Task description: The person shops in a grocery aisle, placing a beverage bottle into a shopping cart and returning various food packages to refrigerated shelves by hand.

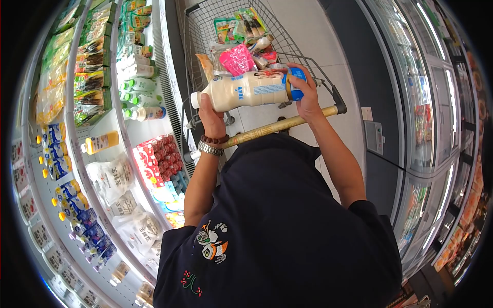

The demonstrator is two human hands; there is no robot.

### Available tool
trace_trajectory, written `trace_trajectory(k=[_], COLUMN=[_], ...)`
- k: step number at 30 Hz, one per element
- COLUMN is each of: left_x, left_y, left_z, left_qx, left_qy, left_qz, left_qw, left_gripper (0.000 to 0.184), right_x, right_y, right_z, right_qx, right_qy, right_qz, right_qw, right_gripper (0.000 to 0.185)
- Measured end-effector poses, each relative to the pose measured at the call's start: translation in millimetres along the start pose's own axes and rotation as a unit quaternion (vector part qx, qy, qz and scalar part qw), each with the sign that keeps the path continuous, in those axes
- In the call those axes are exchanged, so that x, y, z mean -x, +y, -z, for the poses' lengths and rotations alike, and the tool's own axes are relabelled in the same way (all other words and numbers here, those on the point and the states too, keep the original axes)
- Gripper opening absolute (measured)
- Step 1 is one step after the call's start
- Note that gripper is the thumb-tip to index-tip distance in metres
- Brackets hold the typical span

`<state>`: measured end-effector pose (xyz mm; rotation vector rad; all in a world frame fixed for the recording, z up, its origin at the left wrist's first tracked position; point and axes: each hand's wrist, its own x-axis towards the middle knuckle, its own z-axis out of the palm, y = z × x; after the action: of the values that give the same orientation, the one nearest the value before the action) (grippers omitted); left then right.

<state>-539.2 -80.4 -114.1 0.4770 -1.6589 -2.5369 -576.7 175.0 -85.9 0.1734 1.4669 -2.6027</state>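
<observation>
A large cream-coloured drink bottle [241, 91] with a white cap and a blue base lies sideways in the air above the near end of the shopping cart. Wrapped round its cap end is my left hand [211, 115], which wears a beaded bracelet and a metal watch band at the wrist. My right hand [304, 92] grips the blue bottom end. Behind the bottle, the wire cart [287, 38] holds a bright pink package [238, 59], several green food packets [250, 24] and other items partly hidden by the bottle. The cart's yellow handle [280, 124] crosses between my forearms.
To the left rises a refrigerated shelf [77, 149] with bottles, bagged goods and a yellow juice bottle [100, 142]. Red-packed drinks [160, 159] sit at its near edge. Glass-door freezers [418, 123] line the right side, beyond a strip of tiled floor [336, 77].
</observation>
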Motion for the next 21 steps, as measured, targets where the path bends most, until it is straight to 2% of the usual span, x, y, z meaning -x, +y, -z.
trace_trajectory(k=[5,12,21], left_x=[1.1,1.8,0.9], left_y=[1.4,2.1,0.3], left_z=[0.5,-5.2,-0.9], left_qx=[-0.014,0.054,0.024], left_qy=[-0.004,0.003,-0.005], left_qz=[0.008,0.008,0.002], left_qw=[1.000,0.999,1.000], left_gripper=[0.061,0.063,0.062], right_x=[0.4,0.6,-2.5], right_y=[1.2,4.9,12.1], right_z=[-0.1,4.2,7.4], right_qx=[-0.002,-0.002,-0.009], right_qy=[0.004,0.014,0.027], right_qz=[0.000,-0.003,0.005], right_qw=[1.000,1.000,1.000], right_gripper=[0.044,0.043,0.040])
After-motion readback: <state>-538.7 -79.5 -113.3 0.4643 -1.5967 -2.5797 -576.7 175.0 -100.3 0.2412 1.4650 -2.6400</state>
